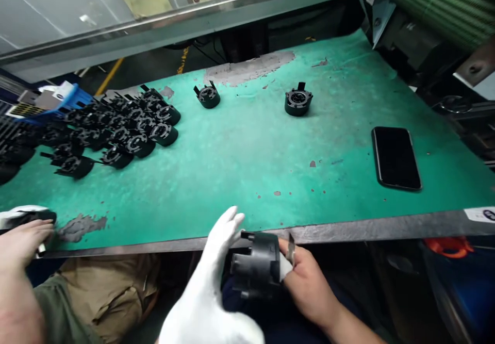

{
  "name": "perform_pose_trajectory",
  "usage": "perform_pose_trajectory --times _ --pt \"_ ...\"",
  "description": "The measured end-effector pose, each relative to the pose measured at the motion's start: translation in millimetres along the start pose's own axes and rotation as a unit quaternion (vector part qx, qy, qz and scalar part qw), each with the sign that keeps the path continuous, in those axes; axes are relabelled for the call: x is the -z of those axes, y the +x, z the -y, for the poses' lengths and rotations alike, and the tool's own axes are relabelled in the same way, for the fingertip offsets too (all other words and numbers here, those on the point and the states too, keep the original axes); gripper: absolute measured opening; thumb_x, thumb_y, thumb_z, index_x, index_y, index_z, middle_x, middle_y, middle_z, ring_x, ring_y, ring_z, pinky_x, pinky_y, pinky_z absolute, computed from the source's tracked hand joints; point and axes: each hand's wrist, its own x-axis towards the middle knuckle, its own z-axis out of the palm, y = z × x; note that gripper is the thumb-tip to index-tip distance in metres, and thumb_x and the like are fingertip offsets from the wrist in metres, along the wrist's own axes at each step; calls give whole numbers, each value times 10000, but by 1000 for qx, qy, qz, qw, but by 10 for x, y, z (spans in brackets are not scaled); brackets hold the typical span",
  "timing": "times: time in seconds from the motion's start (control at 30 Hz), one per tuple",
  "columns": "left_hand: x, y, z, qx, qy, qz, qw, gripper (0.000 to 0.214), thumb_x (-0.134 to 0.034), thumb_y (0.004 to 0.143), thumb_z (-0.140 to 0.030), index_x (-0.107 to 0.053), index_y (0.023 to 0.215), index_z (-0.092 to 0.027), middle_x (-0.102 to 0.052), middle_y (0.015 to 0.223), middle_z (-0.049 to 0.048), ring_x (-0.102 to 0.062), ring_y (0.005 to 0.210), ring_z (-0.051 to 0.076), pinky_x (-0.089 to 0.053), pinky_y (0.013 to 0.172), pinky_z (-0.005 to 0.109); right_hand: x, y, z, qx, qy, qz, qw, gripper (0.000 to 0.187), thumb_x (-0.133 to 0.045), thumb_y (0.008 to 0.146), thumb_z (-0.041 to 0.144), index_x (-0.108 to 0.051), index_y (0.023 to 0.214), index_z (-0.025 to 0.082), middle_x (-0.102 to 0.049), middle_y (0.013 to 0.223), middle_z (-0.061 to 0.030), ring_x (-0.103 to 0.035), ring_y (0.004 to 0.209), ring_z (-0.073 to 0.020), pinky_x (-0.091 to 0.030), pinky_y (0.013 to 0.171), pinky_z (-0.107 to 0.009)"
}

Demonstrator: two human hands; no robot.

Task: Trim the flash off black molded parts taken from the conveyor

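My left hand (216, 282), in a white glove, is at the table's front edge with its fingers stretched out and the thumb spread below. Just beside it is a black cylindrical plastic part (257, 264) with prongs, tilted on its side. My bare right hand (309, 282) grips this part from the right. A small white piece (285, 267) shows between the right fingers and the part. A thin, shiny strip (291, 250) stands at the right fingers; whether it is a ring or a tool I cannot tell.
Many similar black parts (137, 143) stand grouped at the left, near a blue bin (73, 99). Two more parts (208, 96) (297, 100) stand farther back on the green mat (240, 163). A phone (397, 158) lies right. A co-worker's hand (25, 241) holds something black at left.
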Motion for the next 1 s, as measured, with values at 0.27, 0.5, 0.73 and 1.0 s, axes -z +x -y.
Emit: perform_pose_trajectory --times 0.27,0.5,0.73,1.0 --pt "-300 15 65 29 78 -60 995 658 -735 809 -345 -467 1404 -257 -548 1366 130 -571 1253 325 -519 1041 528 54 -194 -220 -115 -58 -44 991 400 -462 988 547 -605 895 186 -546 778 3 -439 669 -126 -390 644 -266" --pt "-616 41 171 -2 223 -107 969 478 -706 858 -311 -579 1291 -152 -523 1294 159 -528 1232 306 -480 1064 487 209 -245 -329 -133 -77 -31 988 404 -419 1018 498 -602 838 186 -509 730 16 -430 673 -123 -366 639 -265" --pt "-631 73 182 -18 216 -109 970 477 -748 817 -268 -589 1262 -203 -537 1249 130 -537 1214 307 -499 1032 481 146 -44 -291 -96 -101 -38 990 324 -443 1020 391 -679 892 209 -666 834 -14 -568 771 -167 -460 776 -283" --pt "-621 40 251 -13 182 -95 979 571 -809 702 -109 -605 1215 -255 -569 1169 110 -575 1166 350 -516 975 565 134 20 -273 -130 -83 -33 987 329 -443 1021 374 -689 878 211 -700 844 -17 -616 809 -183 -476 747 -274"
